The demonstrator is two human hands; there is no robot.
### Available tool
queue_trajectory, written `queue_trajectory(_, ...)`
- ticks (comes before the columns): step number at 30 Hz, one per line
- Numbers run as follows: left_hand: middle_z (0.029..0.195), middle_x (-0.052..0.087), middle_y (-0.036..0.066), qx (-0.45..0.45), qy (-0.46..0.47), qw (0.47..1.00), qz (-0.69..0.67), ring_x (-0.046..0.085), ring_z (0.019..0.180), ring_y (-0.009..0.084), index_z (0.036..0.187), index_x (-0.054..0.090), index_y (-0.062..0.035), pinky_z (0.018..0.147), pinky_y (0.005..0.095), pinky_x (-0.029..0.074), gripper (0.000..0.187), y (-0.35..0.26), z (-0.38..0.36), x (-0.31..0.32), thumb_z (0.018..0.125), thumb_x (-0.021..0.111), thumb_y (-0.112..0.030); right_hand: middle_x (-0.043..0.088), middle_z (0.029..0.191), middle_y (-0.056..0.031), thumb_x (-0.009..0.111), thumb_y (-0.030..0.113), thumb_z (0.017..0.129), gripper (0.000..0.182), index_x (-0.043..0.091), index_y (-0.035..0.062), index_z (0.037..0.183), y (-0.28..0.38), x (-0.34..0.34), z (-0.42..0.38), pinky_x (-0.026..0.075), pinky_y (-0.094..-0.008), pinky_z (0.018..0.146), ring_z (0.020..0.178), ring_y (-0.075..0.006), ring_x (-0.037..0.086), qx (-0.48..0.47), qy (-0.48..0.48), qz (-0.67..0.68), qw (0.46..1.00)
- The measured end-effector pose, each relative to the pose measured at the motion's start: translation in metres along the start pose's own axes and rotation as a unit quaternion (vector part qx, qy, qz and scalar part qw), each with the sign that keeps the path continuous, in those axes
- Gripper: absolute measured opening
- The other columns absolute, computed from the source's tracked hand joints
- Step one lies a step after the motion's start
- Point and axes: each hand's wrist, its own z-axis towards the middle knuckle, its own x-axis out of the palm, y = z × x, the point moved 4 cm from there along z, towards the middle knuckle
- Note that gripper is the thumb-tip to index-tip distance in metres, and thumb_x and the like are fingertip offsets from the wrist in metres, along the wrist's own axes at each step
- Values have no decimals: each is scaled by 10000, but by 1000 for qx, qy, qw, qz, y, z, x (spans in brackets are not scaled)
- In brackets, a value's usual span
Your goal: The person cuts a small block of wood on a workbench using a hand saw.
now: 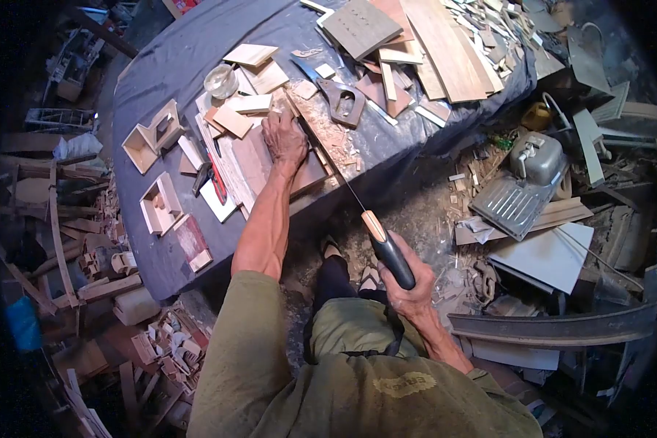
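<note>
My right hand (409,281) is wrapped around the black handle of a handsaw (393,259). The saw's thin blade runs up and left, along the right side of a brown wooden board (310,174) at the table's front edge. My left hand (283,139) presses down with bent fingers at the far part of this board, just left of the blade; its fingertips are partly hidden. Pale sawdust (330,135) lies right of the blade. A second handsaw (342,101) with a dark handle rests beyond it. Small wood blocks (232,121) sit left of my left hand.
The table (190,80) wears a dark cloth. On it are small open wooden boxes (160,204), red-handled pliers (217,182), a clear jar (221,82) and stacked boards (445,58). A metal sink (515,197) and scrap wood (175,347) crowd the floor around.
</note>
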Motion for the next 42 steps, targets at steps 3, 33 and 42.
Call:
queue_trajectory(3,973,568,185,6,-8,1000,-9,517,933,399,979,641,-60,824,507,421,151,2,1,1,836,604,-91,711,890,-136,675,-13,797,606,545,26,1388,2,2,1,538,-293,652,715,-141,678,-14,3,-2,1000)
queue_trajectory(33,927,571,214,-3,15,1000,-19,536,928,410,893,620,-21,825,508,436,111,3,-1,6,823,564,-86,699,874,-128,647,-31,788,564,569,-3,1346,20,-1,-1,524,-271,627,696,-134,668,-50,-17,-38,998)
queue_trajectory(42,964,583,189,-48,12,999,3,549,964,380,895,618,-33,824,502,452,101,-3,-2,9,836,555,-87,699,867,-126,628,-36,795,545,573,-12,1336,26,-35,-46,516,-257,652,736,-116,667,-31,-15,-67,997)
